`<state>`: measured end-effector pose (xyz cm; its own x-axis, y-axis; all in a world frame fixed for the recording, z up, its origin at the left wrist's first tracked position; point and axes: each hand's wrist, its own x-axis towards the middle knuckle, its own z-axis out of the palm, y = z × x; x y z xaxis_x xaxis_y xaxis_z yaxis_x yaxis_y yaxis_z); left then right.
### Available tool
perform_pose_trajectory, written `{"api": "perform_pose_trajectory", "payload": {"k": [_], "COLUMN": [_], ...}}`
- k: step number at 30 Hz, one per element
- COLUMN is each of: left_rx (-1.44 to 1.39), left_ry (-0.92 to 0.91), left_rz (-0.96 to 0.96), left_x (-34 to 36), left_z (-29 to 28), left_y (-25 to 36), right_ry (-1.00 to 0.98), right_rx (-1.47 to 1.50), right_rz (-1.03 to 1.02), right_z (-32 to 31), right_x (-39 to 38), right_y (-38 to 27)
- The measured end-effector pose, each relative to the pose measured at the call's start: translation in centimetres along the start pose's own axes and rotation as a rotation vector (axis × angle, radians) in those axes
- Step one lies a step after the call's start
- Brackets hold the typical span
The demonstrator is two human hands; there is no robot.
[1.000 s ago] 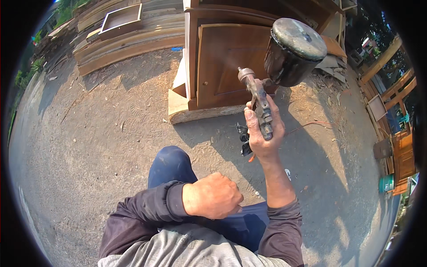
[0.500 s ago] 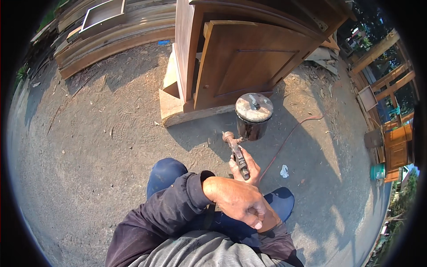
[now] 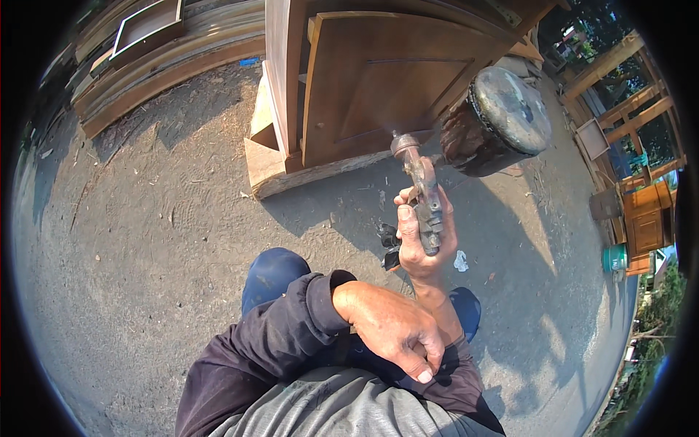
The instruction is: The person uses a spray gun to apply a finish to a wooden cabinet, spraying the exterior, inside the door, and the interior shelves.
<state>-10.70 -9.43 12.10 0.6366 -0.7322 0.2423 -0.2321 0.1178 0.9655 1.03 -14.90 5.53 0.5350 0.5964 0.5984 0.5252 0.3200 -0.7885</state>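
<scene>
A worn metal spray gun [image 3: 421, 186] is in my right hand [image 3: 429, 237], whose fingers wrap round its handle. Its round paint cup [image 3: 502, 124], smeared dark with a stained lid, is attached at the side and tilts to the right. The nozzle points at the brown panelled door [image 3: 389, 84] of a wooden cabinet [image 3: 280, 80], and a faint mist shows near it. My left hand [image 3: 389, 324] lies across my right forearm with its fingers curled in; nothing shows in it.
The cabinet stands on a rough timber block [image 3: 291, 178] on the ground. Stacked boards [image 3: 175, 80] with a drawer [image 3: 149, 29] on top lie at the far left. A black crumpled thing [image 3: 389, 244] sits below the gun. Orange-brown furniture [image 3: 648, 218] and a teal bucket [image 3: 614, 258] stand at right.
My right hand has raised the spray gun and moved it forward and to the right, its cup now tilted before the cabinet door. My left hand has barely moved.
</scene>
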Motion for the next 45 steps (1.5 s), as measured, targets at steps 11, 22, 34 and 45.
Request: {"api": "perform_pose_trajectory", "payload": {"k": [11,22,34,45], "left_rx": [0.073,-0.046,-0.024,0.013], "left_ry": [0.021,-0.039,-0.029,-0.008], "left_rz": [0.013,-0.083,-0.08,-0.106], "left_x": [0.7,1.0,0.7,0.4], "left_z": [-1.0,-2.4,-3.0,-3.0], "left_y": [-1.9,-2.6,-2.2,-2.7], "right_ry": [-0.23,0.011,0.177,-0.115], "right_rx": [-0.259,-0.005,0.142,-0.054], "right_rz": [0.28,0.135,-0.026,0.412], "right_z": [-0.8,-2.2,-2.4,-2.6], "right_x": [-5.3,2.1,4.6,-2.1], "right_y": [5.3,0.4,-1.3,4.0]}}
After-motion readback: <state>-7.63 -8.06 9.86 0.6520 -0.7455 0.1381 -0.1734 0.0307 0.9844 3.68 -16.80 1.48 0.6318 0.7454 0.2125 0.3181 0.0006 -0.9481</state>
